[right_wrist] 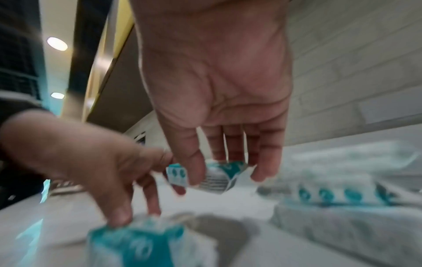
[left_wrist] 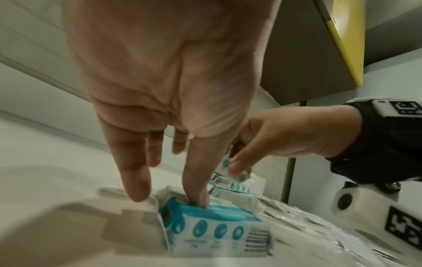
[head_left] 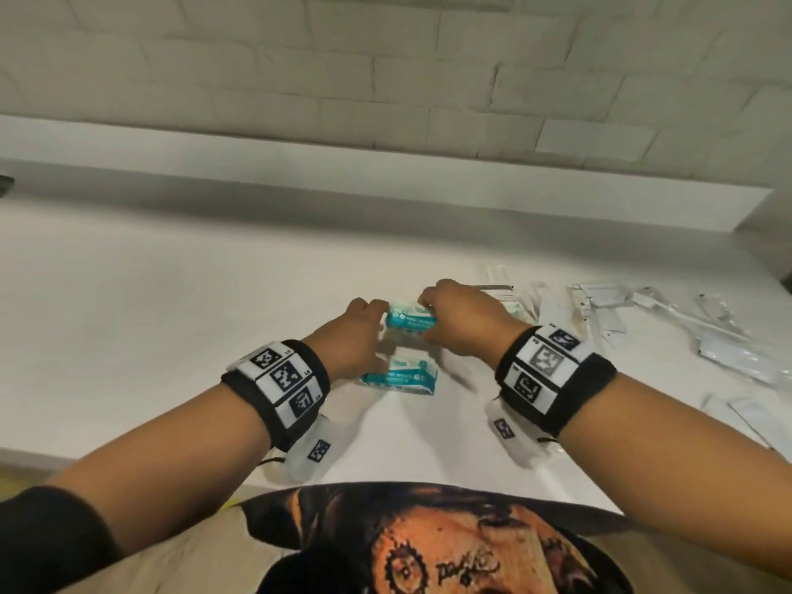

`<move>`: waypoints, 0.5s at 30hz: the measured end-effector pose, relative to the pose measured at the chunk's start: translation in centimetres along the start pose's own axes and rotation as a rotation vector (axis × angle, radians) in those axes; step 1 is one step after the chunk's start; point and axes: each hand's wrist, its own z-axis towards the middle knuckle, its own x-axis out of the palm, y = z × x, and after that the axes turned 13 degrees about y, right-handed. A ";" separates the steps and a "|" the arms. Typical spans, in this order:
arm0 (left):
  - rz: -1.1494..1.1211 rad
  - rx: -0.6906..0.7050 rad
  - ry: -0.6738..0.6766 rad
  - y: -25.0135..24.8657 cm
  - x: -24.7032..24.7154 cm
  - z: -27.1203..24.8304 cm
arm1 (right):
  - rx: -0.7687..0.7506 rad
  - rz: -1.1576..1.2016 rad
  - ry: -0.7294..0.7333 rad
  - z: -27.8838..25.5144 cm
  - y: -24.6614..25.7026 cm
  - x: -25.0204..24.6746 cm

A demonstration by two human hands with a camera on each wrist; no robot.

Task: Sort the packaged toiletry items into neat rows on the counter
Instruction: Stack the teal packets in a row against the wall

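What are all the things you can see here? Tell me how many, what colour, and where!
Teal packets: at least two, teal and white; one between both hands, one on the counter nearer the person.
Clear wrapped items: a scattered pile, too blurred to count, white and see-through, on the counter's right side.
Counter: one, white, under everything.
Wall: one, white brick pattern, behind the counter.
Wristbands: two, black with black-and-white square codes, left and right.
Left hand: fingers touch the far packet's left end, thumb presses the near packet.
Right hand: pinches the far packet's right end.
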 end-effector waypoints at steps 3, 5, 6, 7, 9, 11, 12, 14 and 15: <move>0.015 -0.047 -0.054 0.0 0.1 -0.5 | -0.051 -0.095 0.123 1.2 0.7 2.3; 0.000 -0.063 -0.045 -0.1 0.1 -0.8 | -0.055 -0.047 0.122 1.3 -0.3 2.4; -0.005 -0.058 -0.030 -0.1 0.2 -1.0 | -0.054 0.010 0.074 1.3 -0.8 2.0; 0.000 -0.041 -0.012 -0.2 0.2 -1.1 | -0.046 0.042 0.004 1.2 -1.4 1.4; 0.040 -0.014 0.021 -0.3 0.4 -1.1 | 0.011 -0.005 -0.159 1.0 -2.7 0.2; 0.067 -0.019 0.036 -0.4 0.5 -1.1 | 0.107 -0.116 -0.184 1.0 -4.2 -0.5; 0.073 -0.026 0.037 -0.5 0.5 -1.0 | 0.149 -0.128 -0.123 1.1 -4.8 -0.6; 0.080 -0.036 0.035 -0.7 0.4 -0.8 | 0.190 -0.097 -0.009 1.0 -5.8 -0.5; 0.081 -0.034 0.033 -0.7 0.3 -0.7 | 0.191 -0.092 0.003 1.0 -6.0 -0.4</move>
